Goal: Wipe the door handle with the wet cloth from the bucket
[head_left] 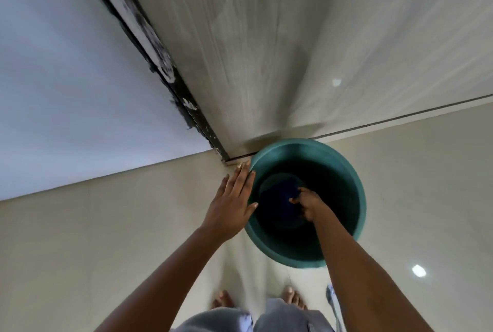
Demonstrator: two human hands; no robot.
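A teal bucket (344,171) stands on the floor at the foot of the pale door (240,51). A dark blue cloth (277,198) lies at the bottom of the bucket. My right hand (306,206) reaches down inside the bucket and its fingers close on the edge of the cloth. My left hand (234,203) rests flat with fingers spread against the bucket's left rim, holding nothing. The door handle is out of view.
A dark door frame (170,86) runs diagonally between a white wall (66,78) and the door. The glossy beige tiled floor (106,238) surrounds the bucket. My bare feet (293,299) stand just behind the bucket.
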